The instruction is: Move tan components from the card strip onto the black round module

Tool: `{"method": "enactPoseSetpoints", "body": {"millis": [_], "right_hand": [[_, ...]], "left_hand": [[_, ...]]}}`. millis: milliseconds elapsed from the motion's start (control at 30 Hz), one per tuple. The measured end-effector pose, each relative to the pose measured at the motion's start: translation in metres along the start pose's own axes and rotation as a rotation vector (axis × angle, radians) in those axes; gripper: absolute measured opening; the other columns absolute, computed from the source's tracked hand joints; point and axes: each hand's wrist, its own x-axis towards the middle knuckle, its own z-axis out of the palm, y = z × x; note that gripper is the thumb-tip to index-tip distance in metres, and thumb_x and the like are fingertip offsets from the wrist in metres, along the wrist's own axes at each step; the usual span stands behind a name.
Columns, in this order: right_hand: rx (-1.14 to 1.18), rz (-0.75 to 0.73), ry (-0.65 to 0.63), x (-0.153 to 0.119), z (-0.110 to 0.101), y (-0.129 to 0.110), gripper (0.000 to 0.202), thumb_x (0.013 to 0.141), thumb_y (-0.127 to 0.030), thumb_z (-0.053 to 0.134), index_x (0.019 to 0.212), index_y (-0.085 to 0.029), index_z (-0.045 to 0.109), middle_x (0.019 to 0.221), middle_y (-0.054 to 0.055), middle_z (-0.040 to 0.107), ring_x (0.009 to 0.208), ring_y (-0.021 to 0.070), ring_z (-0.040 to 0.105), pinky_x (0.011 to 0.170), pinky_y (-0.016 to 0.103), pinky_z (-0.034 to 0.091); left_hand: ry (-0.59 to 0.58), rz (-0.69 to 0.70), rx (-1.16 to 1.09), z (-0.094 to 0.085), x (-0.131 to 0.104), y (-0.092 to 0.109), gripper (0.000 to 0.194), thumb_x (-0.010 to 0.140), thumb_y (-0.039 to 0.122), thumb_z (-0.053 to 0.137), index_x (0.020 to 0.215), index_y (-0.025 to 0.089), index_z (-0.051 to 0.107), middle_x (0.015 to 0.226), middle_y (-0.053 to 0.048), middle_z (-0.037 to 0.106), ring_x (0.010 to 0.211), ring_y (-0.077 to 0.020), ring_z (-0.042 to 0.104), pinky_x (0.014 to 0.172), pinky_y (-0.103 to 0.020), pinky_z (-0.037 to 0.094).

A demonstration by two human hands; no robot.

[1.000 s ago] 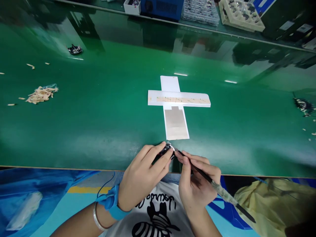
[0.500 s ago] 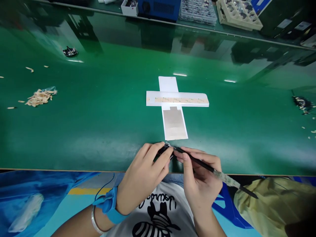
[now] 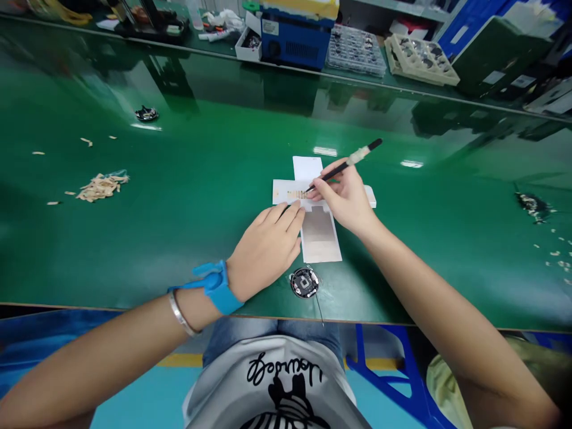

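My right hand (image 3: pixel 340 193) pinches slim black tweezers (image 3: pixel 335 171), wrapped with pale tape near their upper end. Their tip touches or hovers just above a row of small tan pieces (image 3: pixel 298 195) on a white strip (image 3: pixel 280 186). My left hand (image 3: pixel 270 244) lies flat, fingers stretched out, its fingertips at the strip's lower edge. Beneath the strip runs a white card with a grey panel (image 3: pixel 319 235), partly hidden by my hands. Below the card, a round black electronic part (image 3: pixel 304 282) with a thin wire rests near the table's front edge, touched by neither hand.
A pile of tan slips (image 3: pixel 100 187) lies at left, with loose ones around it. Another round black part (image 3: pixel 146 113) sits behind. Dark wires (image 3: pixel 534 205) and white scraps lie at right. Along the back shelf stand a blue box (image 3: pixel 292 47) and trays (image 3: pixel 422 58).
My left hand has let go of the round black part and moved up to the strip. My right hand has carried the tweezers forward to the tan pieces. The camera view has shifted.
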Motion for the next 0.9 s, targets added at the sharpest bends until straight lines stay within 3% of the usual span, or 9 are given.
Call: {"method": "enactPoseSetpoints", "body": {"millis": [133, 333, 900], "right_hand": [[0.066, 0.024, -0.008, 0.017, 0.02, 0.019, 0.035, 0.077, -0.036, 0.074, 0.088, -0.025, 0.043, 0.075, -0.005, 0.059, 0.061, 0.0143, 0.072, 0.056, 0.027, 0.061], [0.068, 0.053, -0.039, 0.019, 0.035, 0.022, 0.031, 0.076, -0.029, 0.074, 0.088, -0.025, 0.046, 0.07, -0.004, 0.063, 0.062, 0.0154, 0.071, 0.057, 0.028, 0.061], [0.07, 0.11, 0.002, 0.02, 0.04, 0.027, 0.034, 0.073, -0.03, 0.078, 0.087, -0.024, 0.048, 0.065, -0.004, 0.064, 0.059, 0.0161, 0.07, 0.053, 0.027, 0.058]], "left_hand": [[-0.055, -0.03, 0.02, 0.007, 0.01, -0.003, 0.048, 0.097, 0.023, 0.042, 0.138, 0.001, 0.048, 0.145, -0.019, 0.049, 0.133, -0.0344, 0.045, 0.109, -0.048, 0.039], [-0.026, -0.017, -0.004, 0.012, 0.01, -0.002, 0.048, 0.095, 0.021, 0.043, 0.137, -0.003, 0.048, 0.142, -0.023, 0.051, 0.133, -0.0335, 0.045, 0.111, -0.045, 0.039], [-0.018, -0.018, -0.023, 0.014, 0.01, -0.001, 0.049, 0.094, 0.02, 0.044, 0.137, -0.004, 0.047, 0.142, -0.024, 0.051, 0.135, -0.0332, 0.044, 0.112, -0.045, 0.039]]}}
